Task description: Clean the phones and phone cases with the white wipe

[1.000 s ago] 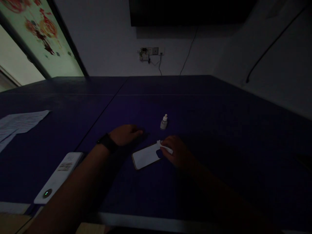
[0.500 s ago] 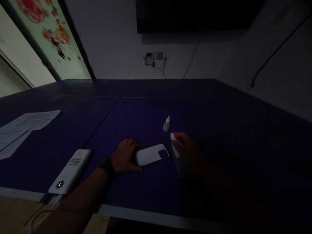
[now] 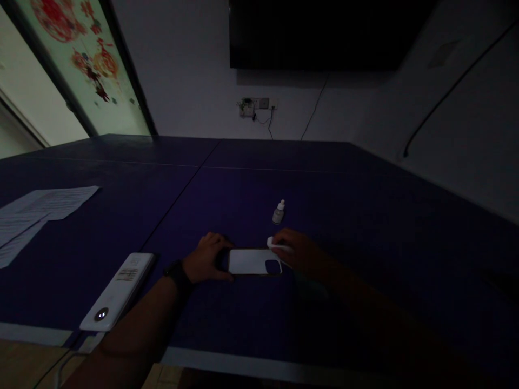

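A broad, deep blue-purple table (image 3: 243, 200) fills most of the dim view, with a dark seam (image 3: 174, 202) running away toward its far edge, a thin pale line crossing it, and a whitish strip (image 3: 231, 359) along the near edge. A white phone case (image 3: 247, 261) with a dark camera cutout lies flat near the table's front, between the two hands. The left hand (image 3: 206, 257), a dark watch (image 3: 178, 274) at its wrist, has thumb and fingers spread around the left end of the case; how firmly they press cannot be told. The right hand (image 3: 294, 246) pinches a small white piece (image 3: 274, 243) between closed fingertips at the upper right corner; contact with the case is unclear.

A small dropper bottle (image 3: 278, 215) stands upright just beyond. To the left lie a white power bank (image 3: 121, 286) with a lit round display and, farther off, printed sheets (image 3: 57, 202). Behind, a grey wall (image 3: 190, 81) carries a black screen (image 3: 324, 35), sockets (image 3: 263, 103) and hanging cables (image 3: 315, 114). Red decorations (image 3: 59, 19) mark a pale glass panel (image 3: 125, 116) at left.
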Tool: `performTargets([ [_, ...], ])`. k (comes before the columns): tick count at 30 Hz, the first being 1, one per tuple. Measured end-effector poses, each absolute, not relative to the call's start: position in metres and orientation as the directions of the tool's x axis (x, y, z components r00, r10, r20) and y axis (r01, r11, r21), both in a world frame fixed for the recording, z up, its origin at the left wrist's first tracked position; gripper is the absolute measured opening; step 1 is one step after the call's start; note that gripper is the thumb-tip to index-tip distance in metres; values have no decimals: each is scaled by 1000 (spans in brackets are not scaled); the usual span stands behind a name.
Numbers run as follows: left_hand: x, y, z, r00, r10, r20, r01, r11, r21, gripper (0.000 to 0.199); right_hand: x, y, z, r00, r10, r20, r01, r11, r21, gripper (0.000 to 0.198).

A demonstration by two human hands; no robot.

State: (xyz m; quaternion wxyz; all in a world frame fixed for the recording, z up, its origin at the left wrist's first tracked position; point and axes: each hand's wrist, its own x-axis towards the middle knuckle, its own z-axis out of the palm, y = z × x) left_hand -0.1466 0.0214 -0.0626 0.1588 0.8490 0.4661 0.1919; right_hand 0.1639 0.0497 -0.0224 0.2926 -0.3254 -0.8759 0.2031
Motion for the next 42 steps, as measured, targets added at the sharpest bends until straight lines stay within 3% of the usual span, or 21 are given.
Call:
performTargets([
  [3,-148,25,-63,495,852,174,726,-515,455,82,141,58,-25,-760,521,389,381,842,-383,11],
  [6,-149,26,-64,487,860,153,735,-498,459,81,113,66,-27,-881,379,282,363,925,-111,15],
  [7,-148,27,-64,483,863,149,738,-492,461,82,104,67,-28,-910,352,219,357,934,-19,16],
  [10,-148,27,-64,467,869,161,740,-485,466,82,78,68,-31,-938,325,124,335,939,74,18],
  [23,-147,28,-61,485,858,167,717,-500,486,74,120,63,-27,-890,446,-92,417,879,230,21],
  [33,-148,29,-63,463,868,177,742,-490,458,74,54,52,-28,-899,437,-26,422,881,213,22],
  [42,-147,30,-62,480,859,178,711,-500,494,75,133,46,-22,-794,602,-85,563,781,271,21],
])
